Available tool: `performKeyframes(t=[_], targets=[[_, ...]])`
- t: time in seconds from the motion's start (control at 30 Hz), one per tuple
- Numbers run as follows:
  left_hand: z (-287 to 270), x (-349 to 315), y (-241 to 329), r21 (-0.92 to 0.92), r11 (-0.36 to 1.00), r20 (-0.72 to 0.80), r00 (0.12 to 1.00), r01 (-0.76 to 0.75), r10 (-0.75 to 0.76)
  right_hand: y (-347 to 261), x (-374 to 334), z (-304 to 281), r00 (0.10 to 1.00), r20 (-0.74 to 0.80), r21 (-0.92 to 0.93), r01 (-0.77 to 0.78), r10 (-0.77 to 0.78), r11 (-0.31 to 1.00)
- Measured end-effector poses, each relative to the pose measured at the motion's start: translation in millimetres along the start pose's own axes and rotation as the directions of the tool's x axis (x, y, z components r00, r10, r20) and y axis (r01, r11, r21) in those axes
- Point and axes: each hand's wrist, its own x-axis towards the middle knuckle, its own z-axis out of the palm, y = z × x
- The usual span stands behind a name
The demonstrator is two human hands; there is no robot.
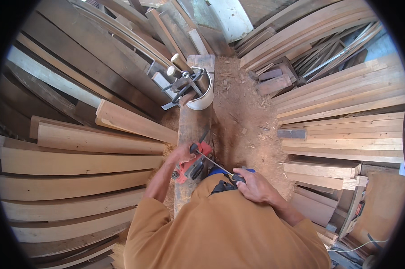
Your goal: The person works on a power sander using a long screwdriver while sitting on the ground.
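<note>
A red and black electric planer (183, 174) lies on a narrow wooden bench (184, 121) in front of me. My left hand (182, 154) is closed on its far end, beside a black knob or grip; the fingers are partly hidden. My right hand (255, 186) is wrapped round the dark handle of a screwdriver (215, 162), close to my body. The long thin metal shaft slants up and left over the planer. Its tip comes near the planer's far end by my left hand; whether it touches a screw cannot be made out.
A white bucket (200, 104) of hand tools with wooden handles stands farther along the bench. Wood shavings (242, 125) cover the floor to the right. Planks (77, 160) fan out on the left, and stacked boards (346, 132) line the right.
</note>
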Motion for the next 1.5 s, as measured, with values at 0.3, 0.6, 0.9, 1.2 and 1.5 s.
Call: performKeyframes(t=[0.3, 0.6, 0.9, 1.2, 1.5], targets=[[18.1, -1.6, 31.8, 0.219, 0.975, -0.061, 0.998, 0.046, -0.034, 45.6, -14.7, 12.1, 0.983, -0.064, 0.014, -0.173, 0.174, 0.985], [22.0, 0.6, 40.7, 0.445, 0.886, -0.164, 0.985, 0.127, -0.059, 76.0, -24.9, 41.1, 0.990, -0.134, 0.055, -0.041, 0.048, 0.998], [22.4, 1.4, 39.0, 0.545, 0.832, -0.111, 0.992, 0.105, -0.052, 86.1, -24.4, 52.6, 0.979, -0.121, 0.166, -0.142, 0.163, 0.976], [15.8, 22.1, 13.2, 0.596, 0.797, -0.044, 0.995, 0.099, -0.091, 97.8, -29.5, 84.6, 0.967, -0.196, 0.257, -0.109, 0.162, 0.960], [-3.5, 33.7, -5.6, 0.661, 0.750, 0.036, 0.999, -0.019, -0.006, 83.2, -42.1, 126.5, 0.932, -0.287, 0.396, -0.092, 0.219, 0.914]])
